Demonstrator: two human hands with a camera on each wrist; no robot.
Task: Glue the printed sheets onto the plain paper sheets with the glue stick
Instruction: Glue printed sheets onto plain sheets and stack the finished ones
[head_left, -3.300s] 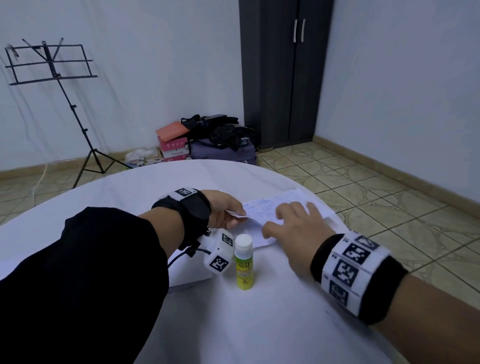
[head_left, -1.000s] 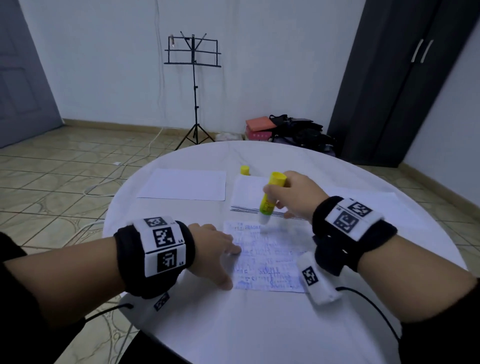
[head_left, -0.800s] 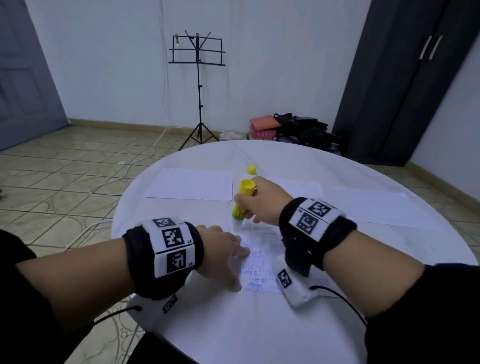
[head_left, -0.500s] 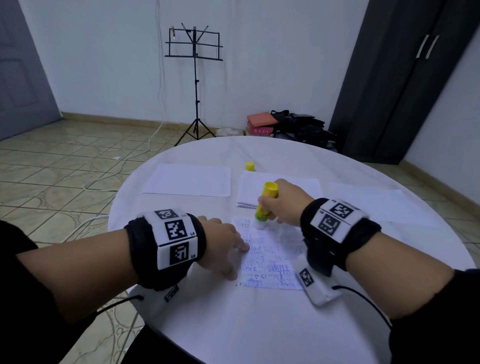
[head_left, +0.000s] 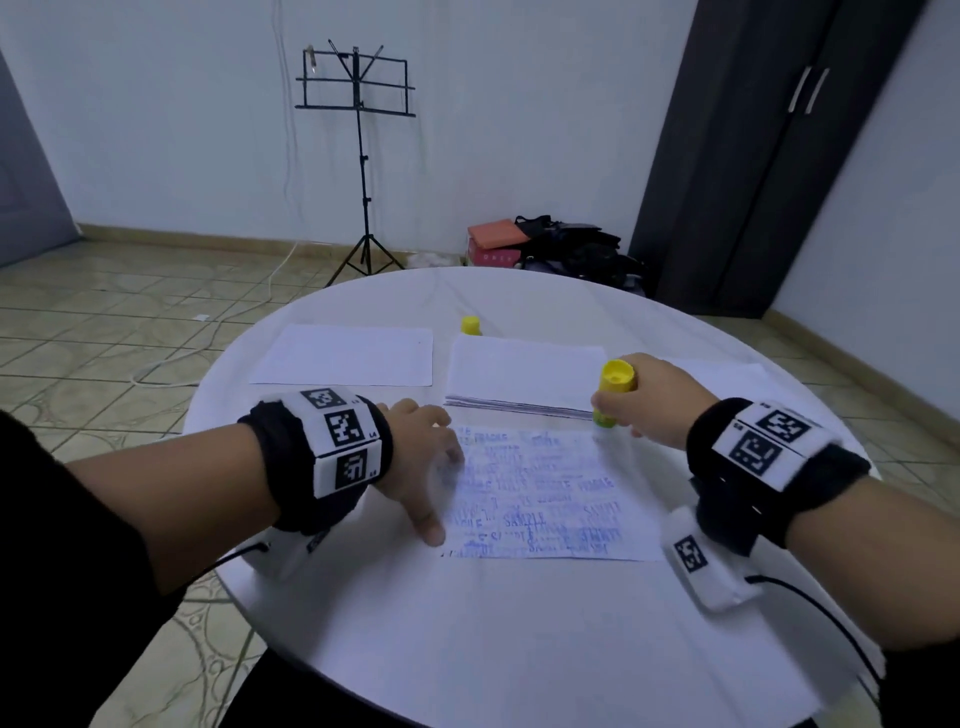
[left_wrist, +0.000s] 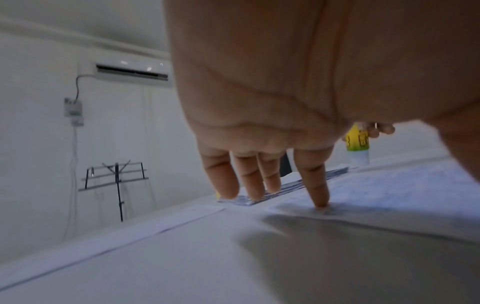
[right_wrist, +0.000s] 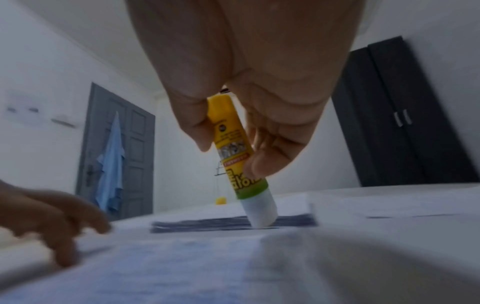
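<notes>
Head view: right hand (head_left: 657, 402) gripped glue stick (head_left: 613, 397), tip on printed sheet's (head_left: 540, 493) far right corner. Left wrist: left hand (left_wrist: 262, 131) spread, forefinger pressing sheet. Right wrist: stick tilted, paper stack (right_wrist: 233, 223) behind.

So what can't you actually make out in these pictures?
- Glue stick label: right wrist view, blurred and partly covered by the right hand.
- Writing on the printed sheet: head view, too faint to read beyond "SAMPLE".
- Cap: head view, its base hidden by the paper stack.
</notes>
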